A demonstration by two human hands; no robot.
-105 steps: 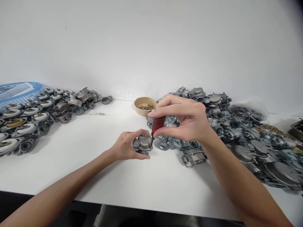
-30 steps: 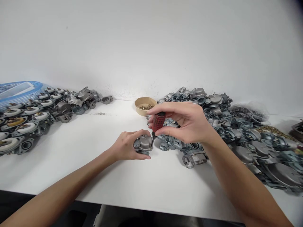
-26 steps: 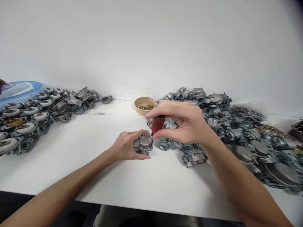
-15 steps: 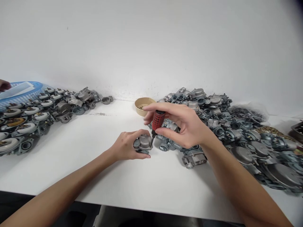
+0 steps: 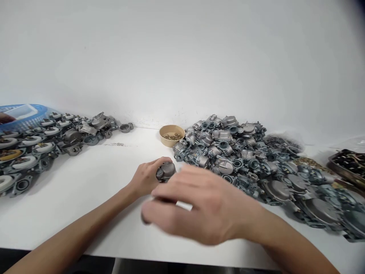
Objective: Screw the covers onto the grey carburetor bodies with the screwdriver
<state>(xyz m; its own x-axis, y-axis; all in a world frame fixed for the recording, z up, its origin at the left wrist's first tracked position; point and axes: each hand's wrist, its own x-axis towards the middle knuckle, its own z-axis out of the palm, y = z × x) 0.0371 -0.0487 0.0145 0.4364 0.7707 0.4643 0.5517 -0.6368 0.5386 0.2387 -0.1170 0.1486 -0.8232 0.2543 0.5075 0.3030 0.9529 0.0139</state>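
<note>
My left hand (image 5: 146,177) is closed around a grey metal carburetor (image 5: 166,172) just above or on the white table; I cannot tell whether it touches. The carburetor's rounded cover faces up, and its lower right part is hidden behind my other hand. Raised nearer to the camera, my right hand (image 5: 199,207) is blurred, its fingers curled and bent toward the left. A small dark spot shows at its leftmost fingertip, but the screwdriver seen earlier cannot be made out. Beyond both hands stands a tan bowl (image 5: 163,140) with small brass-coloured screws inside.
A large heap of carburetors (image 5: 225,165) covers the right side. More carburetor parts with white rings (image 5: 31,140) lie at left, before a blue basket (image 5: 42,110) where another person's hand (image 5: 6,118) shows. A dark tray (image 5: 342,173) stands far right. The wall closes off the back.
My right hand has lifted off the carburetor and come toward the camera, turning its fingers left. The red-handled screwdriver is no longer visible. My left hand still holds the carburetor; the view has shifted slightly.
</note>
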